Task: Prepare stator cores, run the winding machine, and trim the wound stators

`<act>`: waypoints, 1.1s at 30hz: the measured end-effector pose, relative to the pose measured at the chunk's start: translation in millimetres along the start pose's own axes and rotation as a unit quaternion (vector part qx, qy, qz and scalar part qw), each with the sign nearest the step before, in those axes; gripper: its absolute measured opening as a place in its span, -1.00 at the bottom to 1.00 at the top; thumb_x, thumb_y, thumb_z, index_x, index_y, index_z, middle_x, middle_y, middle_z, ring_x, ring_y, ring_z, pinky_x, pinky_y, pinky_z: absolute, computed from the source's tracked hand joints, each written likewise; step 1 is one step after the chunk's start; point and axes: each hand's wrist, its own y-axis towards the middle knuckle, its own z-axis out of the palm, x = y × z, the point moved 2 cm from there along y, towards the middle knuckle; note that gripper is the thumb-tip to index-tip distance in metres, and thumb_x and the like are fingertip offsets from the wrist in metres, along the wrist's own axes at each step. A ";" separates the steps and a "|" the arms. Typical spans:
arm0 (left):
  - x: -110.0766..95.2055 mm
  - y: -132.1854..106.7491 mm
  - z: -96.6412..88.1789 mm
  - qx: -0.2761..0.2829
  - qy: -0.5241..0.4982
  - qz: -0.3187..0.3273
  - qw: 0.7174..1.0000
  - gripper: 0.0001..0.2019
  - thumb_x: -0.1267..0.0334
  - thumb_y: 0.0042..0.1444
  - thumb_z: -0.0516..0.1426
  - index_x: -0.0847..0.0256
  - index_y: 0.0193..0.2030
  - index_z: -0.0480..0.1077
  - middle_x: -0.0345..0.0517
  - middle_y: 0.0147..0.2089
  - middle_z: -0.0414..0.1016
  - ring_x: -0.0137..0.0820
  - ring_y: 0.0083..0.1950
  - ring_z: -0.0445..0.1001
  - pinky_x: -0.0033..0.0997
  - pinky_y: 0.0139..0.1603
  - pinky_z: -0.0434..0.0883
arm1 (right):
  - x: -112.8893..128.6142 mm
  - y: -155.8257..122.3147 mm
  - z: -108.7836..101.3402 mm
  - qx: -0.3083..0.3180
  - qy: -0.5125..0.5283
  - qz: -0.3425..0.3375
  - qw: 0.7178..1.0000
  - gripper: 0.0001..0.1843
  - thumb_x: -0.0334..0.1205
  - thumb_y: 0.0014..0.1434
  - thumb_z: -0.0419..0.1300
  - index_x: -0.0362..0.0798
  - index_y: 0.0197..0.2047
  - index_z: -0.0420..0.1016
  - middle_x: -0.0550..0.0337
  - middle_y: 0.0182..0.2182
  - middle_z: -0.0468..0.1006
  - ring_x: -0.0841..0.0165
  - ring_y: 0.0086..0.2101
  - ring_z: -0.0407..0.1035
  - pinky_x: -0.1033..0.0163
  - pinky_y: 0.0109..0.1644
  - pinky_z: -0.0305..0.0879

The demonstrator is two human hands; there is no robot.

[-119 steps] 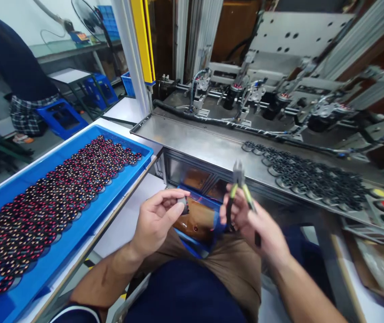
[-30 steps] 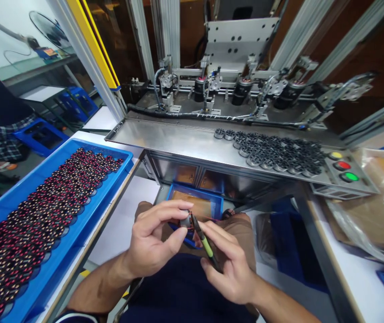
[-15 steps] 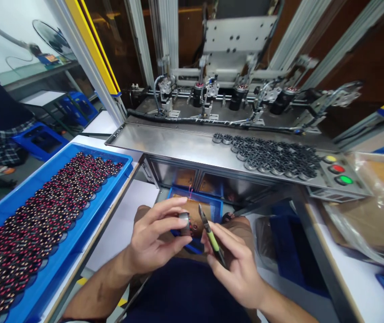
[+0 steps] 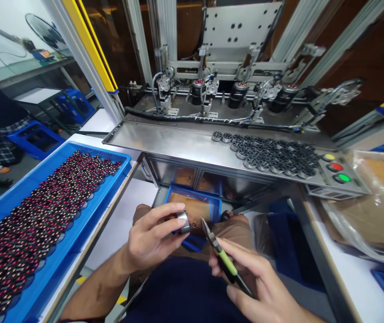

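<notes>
My left hand pinches a small round wound motor part between thumb and fingers, over my lap. My right hand grips green-handled cutting pliers, whose tip points up-left and stops just right of the part without touching it. Below both hands a small blue bin with a brown lining sits under the bench.
A long blue tray of several red-wound parts lies at left. Several dark ring-shaped cores sit on the steel shelf ahead, with yellow, red and green buttons at right. Another person sits at far left. A plastic-wrapped box is at right.
My right hand has drawn the pliers back down and to the right, away from the part. My left hand still holds the part and has dropped slightly.
</notes>
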 end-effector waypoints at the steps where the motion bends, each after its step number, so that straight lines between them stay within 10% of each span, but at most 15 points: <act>1: 0.5 -0.5 -0.4 0.002 -0.002 -0.003 1.000 -0.56 0.52 0.03 0.29 0.25 0.07 0.39 0.10 0.12 0.47 -0.28 0.08 0.54 -0.32 0.05 0.60 | 1.9 -0.3 1.0 0.006 0.016 -0.004 1.000 -0.10 -0.59 0.04 0.09 0.40 0.33 0.12 0.20 -0.14 0.55 0.32 -0.14 0.52 0.17 -0.06 0.47; 33: 1.1 7.9 -2.8 -0.053 -0.109 0.015 0.993 -0.31 0.67 -0.03 0.25 0.19 0.24 0.23 0.15 0.02 0.61 -0.22 0.03 0.59 -0.10 0.03 0.59 | 12.9 16.3 12.6 0.031 0.155 0.017 0.987 -0.31 -0.51 0.12 0.12 0.11 0.29 0.29 0.11 -0.25 0.52 0.36 -0.29 0.44 0.18 -0.18 0.43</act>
